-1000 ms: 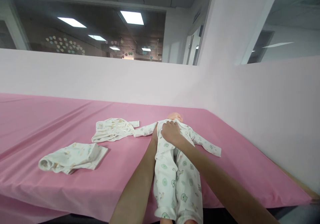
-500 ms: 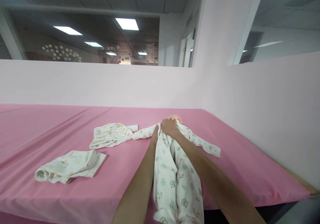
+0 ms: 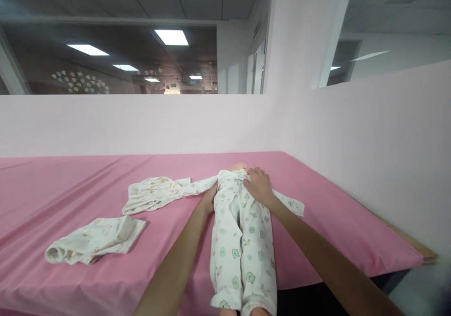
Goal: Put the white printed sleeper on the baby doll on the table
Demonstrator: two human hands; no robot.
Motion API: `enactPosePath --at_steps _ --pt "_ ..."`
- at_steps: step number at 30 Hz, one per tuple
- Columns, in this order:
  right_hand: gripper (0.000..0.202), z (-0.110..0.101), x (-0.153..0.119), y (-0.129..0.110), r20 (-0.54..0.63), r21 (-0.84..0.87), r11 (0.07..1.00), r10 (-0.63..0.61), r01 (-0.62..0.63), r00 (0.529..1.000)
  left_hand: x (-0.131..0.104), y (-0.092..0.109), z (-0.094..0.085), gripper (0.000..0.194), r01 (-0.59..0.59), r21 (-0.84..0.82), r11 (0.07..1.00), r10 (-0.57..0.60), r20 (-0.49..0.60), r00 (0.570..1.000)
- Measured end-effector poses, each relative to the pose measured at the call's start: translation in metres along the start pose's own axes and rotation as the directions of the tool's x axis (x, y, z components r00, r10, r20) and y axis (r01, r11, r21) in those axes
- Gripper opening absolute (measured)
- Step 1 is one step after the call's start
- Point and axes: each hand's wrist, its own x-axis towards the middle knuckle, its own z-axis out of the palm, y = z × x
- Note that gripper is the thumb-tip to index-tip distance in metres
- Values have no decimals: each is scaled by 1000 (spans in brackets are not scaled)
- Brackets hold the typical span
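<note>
A doll (image 3: 238,166) lies on the pink-covered table, its head at the far end and its feet just showing at the near edge. It wears a white one-piece suit (image 3: 243,241) with green animal prints, sleeves spread to both sides. At the suit's left side, by the upper body, is my left hand (image 3: 211,197), its fingers mostly hidden beside the cloth. My right hand (image 3: 259,184) rests on the suit's upper right part near the doll's head, fingers spread and bent over the fabric.
A white printed garment (image 3: 153,194) touches the left sleeve. Another folded white garment (image 3: 95,238) lies nearer on the left. Pink cloth (image 3: 169,269) covers the table, which meets a pale wall (image 3: 141,126) with windows behind and to the right.
My right hand has moved right, from the suit's middle to its right side. The suit's upper part now lies flatter and wider, and feet show at its lower end.
</note>
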Motion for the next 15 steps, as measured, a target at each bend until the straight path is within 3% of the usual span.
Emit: enactPosePath --at_steps 4,6,8,10,12,15 --pt "19 3 -21 38 -2 85 995 50 -49 999 -14 5 -16 48 28 222 975 -44 65 997" --pt "18 9 -28 48 3 119 991 62 -62 998 -19 8 -19 48 -14 416 909 25 -22 999" --pt "18 15 -30 51 3 138 988 75 -74 997 -20 11 -19 49 -14 626 780 150 -166 975" --pt "18 21 -31 50 -4 155 985 82 -81 997 -20 11 -17 50 16 796 605 295 -242 924" --pt "18 25 -30 48 -19 171 981 94 -89 995 -17 11 -15 48 15 892 452 424 -230 876" --pt "22 30 -26 47 -45 208 972 126 -114 991 -11 12 -13 36 -38 936 349 544 -169 822"
